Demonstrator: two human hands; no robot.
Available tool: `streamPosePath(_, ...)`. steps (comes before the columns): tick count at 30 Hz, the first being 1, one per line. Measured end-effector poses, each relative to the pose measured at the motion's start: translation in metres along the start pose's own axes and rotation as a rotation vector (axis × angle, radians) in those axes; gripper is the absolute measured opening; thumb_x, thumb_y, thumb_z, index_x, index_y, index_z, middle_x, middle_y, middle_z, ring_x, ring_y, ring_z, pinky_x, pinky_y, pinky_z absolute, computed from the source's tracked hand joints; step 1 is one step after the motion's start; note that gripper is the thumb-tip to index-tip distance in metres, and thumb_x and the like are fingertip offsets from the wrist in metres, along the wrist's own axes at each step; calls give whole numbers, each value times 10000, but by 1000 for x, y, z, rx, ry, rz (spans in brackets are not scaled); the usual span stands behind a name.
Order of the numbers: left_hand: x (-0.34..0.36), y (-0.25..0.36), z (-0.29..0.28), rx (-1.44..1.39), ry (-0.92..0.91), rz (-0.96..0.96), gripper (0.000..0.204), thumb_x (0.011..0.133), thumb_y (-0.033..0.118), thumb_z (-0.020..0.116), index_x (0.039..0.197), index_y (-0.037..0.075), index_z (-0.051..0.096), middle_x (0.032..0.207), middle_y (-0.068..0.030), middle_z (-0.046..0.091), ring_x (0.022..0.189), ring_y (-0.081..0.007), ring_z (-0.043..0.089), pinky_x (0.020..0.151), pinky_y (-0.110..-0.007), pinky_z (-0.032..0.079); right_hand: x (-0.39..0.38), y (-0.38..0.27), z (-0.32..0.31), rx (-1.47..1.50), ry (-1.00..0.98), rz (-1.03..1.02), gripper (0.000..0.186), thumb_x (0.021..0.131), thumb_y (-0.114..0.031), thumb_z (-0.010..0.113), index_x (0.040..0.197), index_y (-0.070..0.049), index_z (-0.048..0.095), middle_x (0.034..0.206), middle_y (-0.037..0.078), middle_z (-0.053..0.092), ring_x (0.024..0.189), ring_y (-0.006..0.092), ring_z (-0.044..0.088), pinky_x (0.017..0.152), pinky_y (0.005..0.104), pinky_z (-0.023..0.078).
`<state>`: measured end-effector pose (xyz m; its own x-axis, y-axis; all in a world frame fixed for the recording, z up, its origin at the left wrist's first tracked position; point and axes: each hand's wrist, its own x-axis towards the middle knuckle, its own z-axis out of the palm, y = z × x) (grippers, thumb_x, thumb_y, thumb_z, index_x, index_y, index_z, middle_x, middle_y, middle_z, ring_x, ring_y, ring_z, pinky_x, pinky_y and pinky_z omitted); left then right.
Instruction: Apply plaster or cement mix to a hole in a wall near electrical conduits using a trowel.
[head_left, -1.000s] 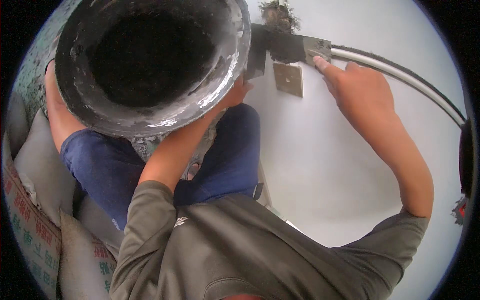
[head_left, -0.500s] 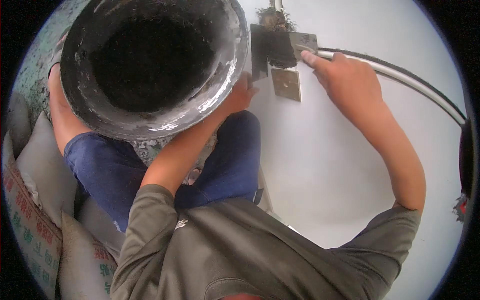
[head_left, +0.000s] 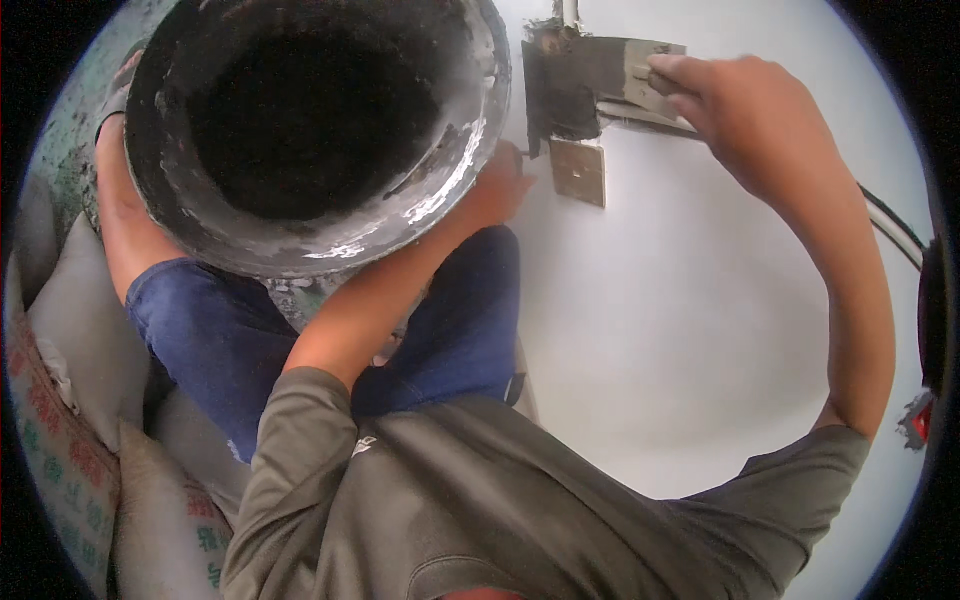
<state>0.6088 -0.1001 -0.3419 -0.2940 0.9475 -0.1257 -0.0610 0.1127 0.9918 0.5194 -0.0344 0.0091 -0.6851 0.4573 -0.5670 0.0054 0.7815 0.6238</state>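
Observation:
My right hand grips a flat steel trowel against the white wall. Dark wet mortar covers the left part of its blade. A dark mortar patch spreads over the wall around and left of the blade. Just below the patch is a square beige wall plate. My left hand is closed at the right rim of a large black basin, its fingers partly hidden and blurred. The basin tilts over my lap, my left forearm beneath it; its inside is dark and mortar-smeared.
White conduit runs along a groove in the wall beside the patch. Several printed sacks are stacked at my left. Rubble-strewn floor lies beyond them. My knees straddle the space below the basin.
My right hand and the trowel have moved right and slightly up along the wall. The dark mortar patch now shows more to the left of the blade. The basin and left hand have shifted slightly right.

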Motion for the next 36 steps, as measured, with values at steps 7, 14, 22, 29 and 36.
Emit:
streamPosePath(7,-3,8,-3,87,2,72,507,918,270,619,1224,-70,400,998,-306,638,963,-456,638,859,-482,492,-43,-27,54,52,34,22,424,897,-89,584,1295,-234,610,745,138,648,709,320,660,614,430,534)
streamPosePath(14,-4,4,-9,-26,-52,-46,514,916,290,627,1219,-62,407,1012,-315,631,963,-451,638,852,-489,490,-64,-19,50,-67,-22,79,411,902,-202,656,1301,-288,603,692,102,576,603,278,590,527,395,475)
streamPosePath(22,-1,2,-7,6,-48,-33,489,926,275,621,1215,-55,405,965,-303,634,927,-443,642,828,-492,490,-75,-10,36,179,73,-19,374,906,-181,623,1273,-250,626,728,117,588,665,308,621,604,431,504)
streamPosePath(29,4,-23,-10,108,-3,94,482,926,277,618,1208,-55,413,1002,-315,636,972,-462,635,847,-500,487,-40,-31,60,135,-58,0,403,890,-70,565,1276,-166,628,725,150,657,702,318,665,614,445,529)
streamPosePath(36,4,-23,-6,45,-43,17,446,931,238,618,1207,-50,418,982,-298,641,946,-432,649,820,-481,498,-56,-32,29,-31,-155,38,472,856,15,539,1294,-144,616,749,150,663,701,311,671,607,432,533)
